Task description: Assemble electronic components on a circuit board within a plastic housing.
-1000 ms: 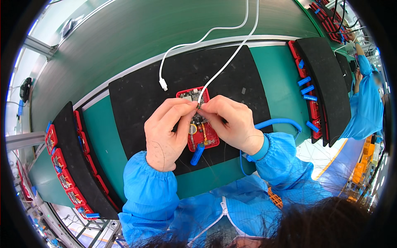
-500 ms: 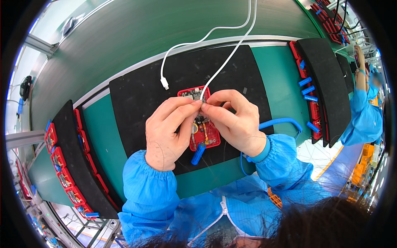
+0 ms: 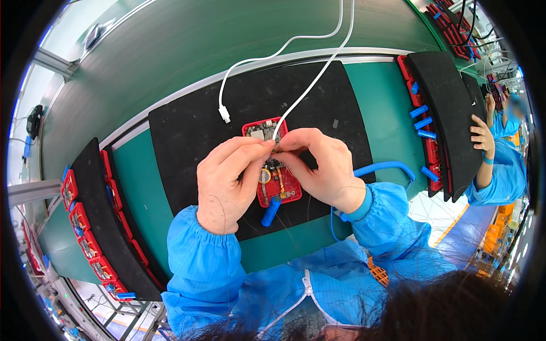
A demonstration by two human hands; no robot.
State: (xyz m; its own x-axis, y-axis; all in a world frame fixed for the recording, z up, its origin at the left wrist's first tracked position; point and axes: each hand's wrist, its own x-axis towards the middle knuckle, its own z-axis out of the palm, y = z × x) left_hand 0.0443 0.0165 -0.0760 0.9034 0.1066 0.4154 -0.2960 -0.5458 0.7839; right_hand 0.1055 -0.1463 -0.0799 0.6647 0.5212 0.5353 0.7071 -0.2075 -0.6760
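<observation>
My left hand [image 3: 228,181] and my right hand [image 3: 324,170] meet over a red case [image 3: 291,192] on the black mat. Thumb and fingers of both are pinched together around the lower end of a white cable [image 3: 307,91]; its tip is hidden between the fingertips. Inside the case, a circuit board [image 3: 259,132] shows above the hands, and a round coin-like part [image 3: 265,175] shows below them. A blue cylinder [image 3: 271,212] lies across the case's near edge, partly on the mat. The right wrist wears a blue band [image 3: 360,207].
A second white cable [image 3: 225,113] ends in a plug on the black mat [image 3: 193,136]. Black boards bearing red cases stand left [image 3: 108,221] and right [image 3: 446,125]. Blue cylinders [image 3: 423,123] protrude at right. A coiled blue cord [image 3: 387,167] runs beside my right wrist. A co-worker's hand [image 3: 482,136] touches the right-hand board.
My hands and the red case have shifted slightly left, and my right fingers have changed their bend. At the right, a co-worker's hand has come down onto the black board's edge.
</observation>
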